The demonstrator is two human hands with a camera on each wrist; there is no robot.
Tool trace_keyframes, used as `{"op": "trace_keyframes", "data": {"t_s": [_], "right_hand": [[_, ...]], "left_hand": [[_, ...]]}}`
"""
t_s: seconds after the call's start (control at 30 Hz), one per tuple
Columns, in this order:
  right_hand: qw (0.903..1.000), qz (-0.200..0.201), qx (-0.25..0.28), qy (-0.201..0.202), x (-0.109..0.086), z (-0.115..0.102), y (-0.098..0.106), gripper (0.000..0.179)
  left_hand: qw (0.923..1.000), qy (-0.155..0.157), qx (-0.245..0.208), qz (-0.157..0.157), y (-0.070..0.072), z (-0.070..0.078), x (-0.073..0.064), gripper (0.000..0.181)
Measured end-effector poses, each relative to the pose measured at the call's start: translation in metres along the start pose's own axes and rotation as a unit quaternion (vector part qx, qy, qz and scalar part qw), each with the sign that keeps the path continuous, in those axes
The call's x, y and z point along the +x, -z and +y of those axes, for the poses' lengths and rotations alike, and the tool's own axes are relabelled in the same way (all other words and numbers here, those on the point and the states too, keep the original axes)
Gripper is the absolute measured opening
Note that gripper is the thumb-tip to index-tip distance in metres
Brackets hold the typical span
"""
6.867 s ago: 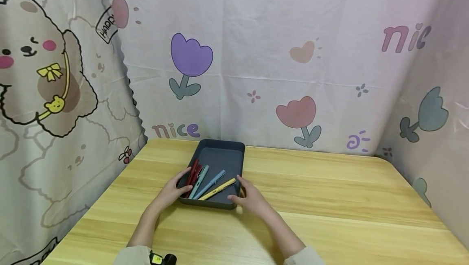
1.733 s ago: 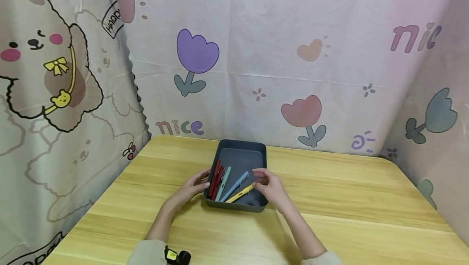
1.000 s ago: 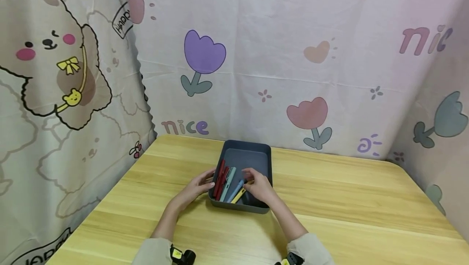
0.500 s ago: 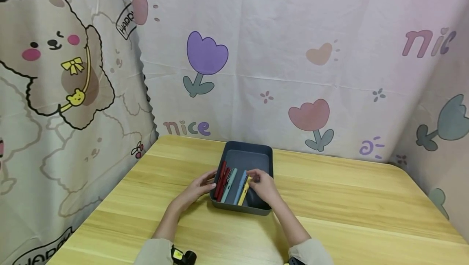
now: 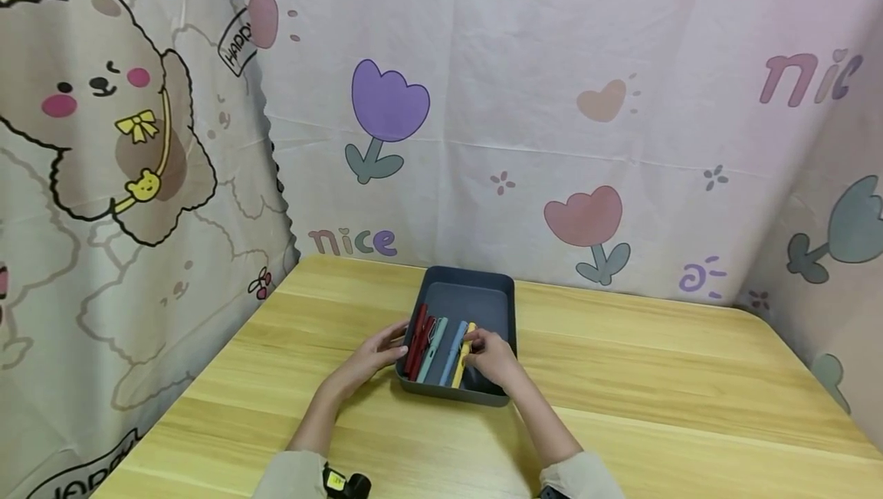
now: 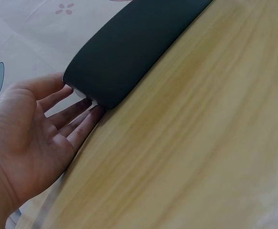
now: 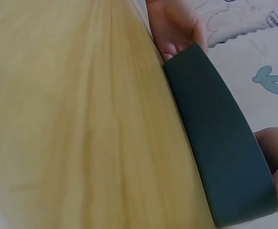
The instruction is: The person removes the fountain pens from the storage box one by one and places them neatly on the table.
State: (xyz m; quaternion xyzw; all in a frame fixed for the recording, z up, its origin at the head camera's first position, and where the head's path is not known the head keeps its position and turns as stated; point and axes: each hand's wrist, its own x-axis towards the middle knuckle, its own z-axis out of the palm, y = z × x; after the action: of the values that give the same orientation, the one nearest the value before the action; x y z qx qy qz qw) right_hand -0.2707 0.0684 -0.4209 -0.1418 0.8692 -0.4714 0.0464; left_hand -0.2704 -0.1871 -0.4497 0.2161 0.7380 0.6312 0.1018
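Note:
A dark grey rectangular tray [image 5: 476, 301] lies on the table, with several pens in its near half. Two red pens [image 5: 418, 342] lie along the left wall, followed by a green pen [image 5: 432, 349], a blue pen [image 5: 453, 353] and a yellow pen [image 5: 461, 370], all slanting roughly alike. My right hand [image 5: 494, 359] reaches in over the right side and pinches the yellow pen between thumb and fingers. With fairly straight fingers my left hand [image 5: 372, 353] touches the tray's left outer wall. In the right wrist view the tray's wall [image 7: 220, 138] hides the pens and my right fingertips.
The wooden table [image 5: 621, 376] extends left, right and in front of the tray. A patterned curtain [image 5: 497, 100] hangs right behind the tray's far end and on both sides. A black wrist camera [image 5: 348, 484] sits on the left cuff.
My right hand has come in over the tray and taken hold of the yellow pen. The blue and yellow pens have turned steeper, in line with the others. Earlier, both hands were on the tray's sides.

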Motion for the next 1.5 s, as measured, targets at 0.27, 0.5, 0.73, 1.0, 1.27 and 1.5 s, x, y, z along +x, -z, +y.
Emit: {"op": "trace_keyframes", "data": {"t_s": [0.27, 0.5, 0.73, 1.0, 1.27, 1.5], "right_hand": [[0.9951, -0.042, 0.090, -0.001, 0.004, 0.004, -0.001, 0.042], [0.9927, -0.056, 0.107, 0.003, 0.004, 0.001, -0.001, 0.046], [0.9978, -0.049, 0.045, 0.003, 0.008, 0.002, -0.002, 0.049], [0.9989, -0.043, 0.000, 0.015, 0.010, 0.000, -0.005, 0.046], [0.9983, -0.017, -0.055, 0.009, 0.009, -0.004, -0.010, 0.040], [0.9989, -0.001, -0.046, -0.007, 0.009, -0.002, -0.011, 0.041]], "left_hand": [[0.9999, 0.012, -0.006, 0.009, -0.002, 0.002, 0.001, 0.057], [0.9997, 0.015, -0.014, 0.010, -0.002, 0.003, -0.001, 0.057], [0.9997, 0.018, -0.011, 0.011, -0.001, 0.002, -0.001, 0.058], [0.9997, 0.017, -0.009, 0.012, 0.002, 0.003, -0.002, 0.058], [0.9998, 0.018, -0.007, 0.008, 0.001, 0.001, -0.002, 0.058], [0.9997, 0.022, -0.009, 0.010, -0.001, 0.001, 0.000, 0.058]]}}
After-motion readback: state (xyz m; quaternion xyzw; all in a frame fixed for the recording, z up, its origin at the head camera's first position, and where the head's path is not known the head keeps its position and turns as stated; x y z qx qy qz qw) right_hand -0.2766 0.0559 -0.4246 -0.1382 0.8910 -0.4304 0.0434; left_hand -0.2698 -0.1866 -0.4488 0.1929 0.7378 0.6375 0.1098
